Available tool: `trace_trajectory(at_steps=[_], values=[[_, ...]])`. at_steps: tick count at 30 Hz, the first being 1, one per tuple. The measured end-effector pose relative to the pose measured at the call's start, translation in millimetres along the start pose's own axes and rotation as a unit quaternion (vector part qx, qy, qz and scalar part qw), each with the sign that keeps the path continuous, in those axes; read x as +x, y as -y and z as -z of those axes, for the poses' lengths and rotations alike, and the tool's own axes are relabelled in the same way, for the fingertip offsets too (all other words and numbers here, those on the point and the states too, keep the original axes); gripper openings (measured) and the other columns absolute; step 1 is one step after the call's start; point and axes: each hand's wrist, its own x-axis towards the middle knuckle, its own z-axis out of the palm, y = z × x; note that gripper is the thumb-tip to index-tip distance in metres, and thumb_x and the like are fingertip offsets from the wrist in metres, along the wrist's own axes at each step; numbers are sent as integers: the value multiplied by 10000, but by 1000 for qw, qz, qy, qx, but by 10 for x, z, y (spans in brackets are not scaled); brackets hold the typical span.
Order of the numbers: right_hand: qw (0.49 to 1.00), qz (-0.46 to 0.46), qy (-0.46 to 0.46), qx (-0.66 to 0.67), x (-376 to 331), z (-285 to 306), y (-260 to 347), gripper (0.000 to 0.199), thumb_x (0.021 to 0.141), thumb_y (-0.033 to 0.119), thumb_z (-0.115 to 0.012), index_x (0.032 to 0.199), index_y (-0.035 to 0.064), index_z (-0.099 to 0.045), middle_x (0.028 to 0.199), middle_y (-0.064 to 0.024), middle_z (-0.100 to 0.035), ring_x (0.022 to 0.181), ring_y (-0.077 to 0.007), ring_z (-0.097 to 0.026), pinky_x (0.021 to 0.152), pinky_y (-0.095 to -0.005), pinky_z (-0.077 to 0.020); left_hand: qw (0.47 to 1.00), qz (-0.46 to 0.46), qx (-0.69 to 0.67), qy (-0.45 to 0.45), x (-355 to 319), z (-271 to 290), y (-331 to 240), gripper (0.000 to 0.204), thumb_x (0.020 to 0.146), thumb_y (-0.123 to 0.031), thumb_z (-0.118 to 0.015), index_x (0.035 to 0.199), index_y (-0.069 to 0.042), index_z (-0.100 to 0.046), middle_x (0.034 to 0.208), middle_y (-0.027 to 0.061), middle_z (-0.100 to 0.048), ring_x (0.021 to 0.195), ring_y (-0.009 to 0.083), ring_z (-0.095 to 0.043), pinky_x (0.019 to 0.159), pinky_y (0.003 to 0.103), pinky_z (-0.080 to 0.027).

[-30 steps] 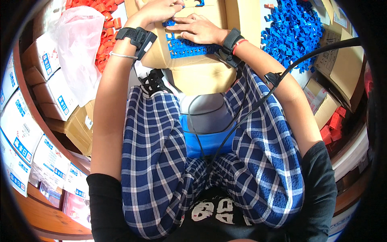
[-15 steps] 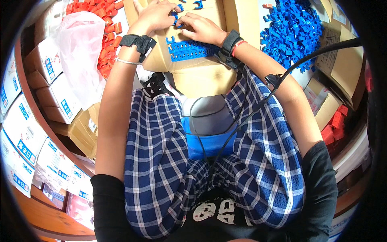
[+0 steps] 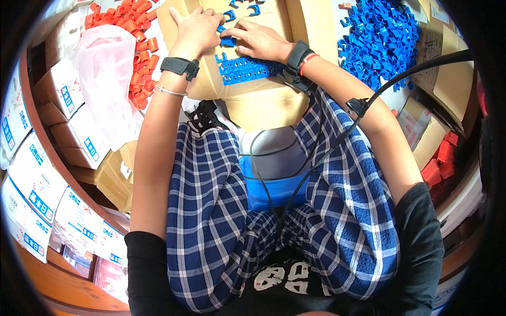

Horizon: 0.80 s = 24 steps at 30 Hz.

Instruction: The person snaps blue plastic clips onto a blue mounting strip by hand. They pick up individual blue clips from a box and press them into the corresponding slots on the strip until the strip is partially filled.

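Both my hands work inside an open cardboard box (image 3: pixel 263 97) at the top centre, over small blue U-shaped clips. My left hand (image 3: pixel 196 32) has its thumb and forefinger closed about a blue clip (image 3: pixel 220 29), partly hidden by the fingers; its little finger sticks out to the left. From the right, my right hand (image 3: pixel 262 42) reaches in, its fingertips closed at another blue clip (image 3: pixel 228 41) beside the first. Just below the hands lie neat rows of blue clips (image 3: pixel 247 71) set side by side. A few loose clips (image 3: pixel 254 10) rest farther up in the box.
Red tubular pieces (image 3: pixel 141 73) are heaped at the left, partly under a translucent plastic bag (image 3: pixel 105 63). A large pile of blue clips (image 3: pixel 377 42) lies right of the box. White cartons (image 3: pixel 31 174) stand far left. A black cable (image 3: pixel 400 76) crosses over my right arm.
My left hand has drawn back slightly left and down. My right fingertips have shifted a little left and down, and more of the loose blue clips shows between the hands.
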Motion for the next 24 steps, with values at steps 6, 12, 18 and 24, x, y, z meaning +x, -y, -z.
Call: trace_trajectory(at_steps=[6, 12, 18, 24], values=[[1000, -7, 19, -8, 7, -7, 7, 451, 799, 181, -591, 1237, 205, -484, 1023, -114, -497, 881, -312, -576, 776, -420, -490, 997, -6, 82, 8, -12, -37, -6, 334, 764, -192, -622, 1096, -227, -617, 1098, -32, -596, 1134, 162, -514, 896, 801, -246], [997, 63, 27, -42, -1, -23, -5, 377, 792, 189, -610, 1157, 196, -513, 1037, -114, -494, 895, -310, -578, 766, -430, -487, 993, -14, 112, 14, -21, -45, -9, 340, 758, -173, -617, 1095, -213, -617, 1073, -32, -598, 1122, 153, -518, 877, 797, -274], [998, 31, 24, -49, 14, -37, -58, 315, 805, 177, -608, 1103, 105, -536, 1010, -128, -512, 917, -311, -576, 776, -419, -493, 992, -13, 127, 18, -15, -37, -23, 361, 755, -187, -624, 1115, -214, -606, 1079, -32, -595, 1122, 150, -513, 874, 799, -276], [999, -50, 3, 2, 29, -55, 6, 237, 839, 128, -591, 1055, 56, -528, 971, -143, -522, 926, -321, -566, 801, -400, -489, 997, 4, 71, 40, -94, 47, -42, 414, 796, -331, -612, 1197, -229, -578, 1147, -26, -598, 1144, 175, -526, 918, 802, -194]])
